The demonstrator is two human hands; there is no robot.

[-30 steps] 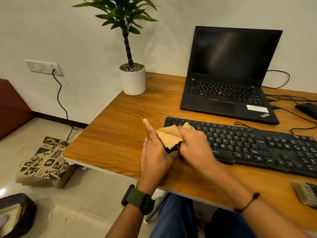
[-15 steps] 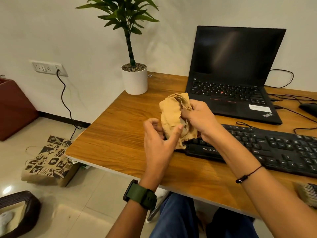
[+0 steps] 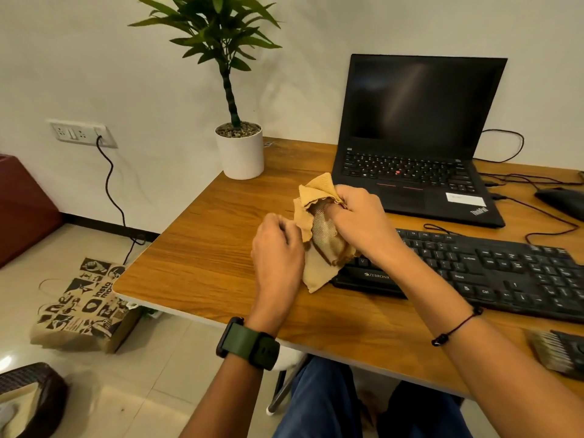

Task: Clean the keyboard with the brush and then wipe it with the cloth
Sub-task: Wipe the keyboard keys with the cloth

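A tan cloth (image 3: 319, 267) hangs crumpled between both hands, just above the left end of the black keyboard (image 3: 505, 273). My right hand (image 3: 360, 219) grips the cloth's upper part, with fingers tucked into its folds. My left hand (image 3: 278, 248) pinches the cloth's left edge; it wears a green watch. The cloth and my right hand hide the keyboard's left end. The brush (image 3: 556, 352) lies on the wooden desk (image 3: 202, 248) at the right edge of view, near the front edge, apart from both hands.
An open black laptop (image 3: 417, 147) stands behind the keyboard. A potted plant (image 3: 240, 150) sits at the desk's back left corner. A mouse (image 3: 562, 200) and cables lie at the right. A paper bag (image 3: 85, 305) stands on the floor left of the desk.
Both hands have lifted the cloth off the keyboard's left end and are unfolding it; the left hand went from flat and open to pinching the cloth's edge.
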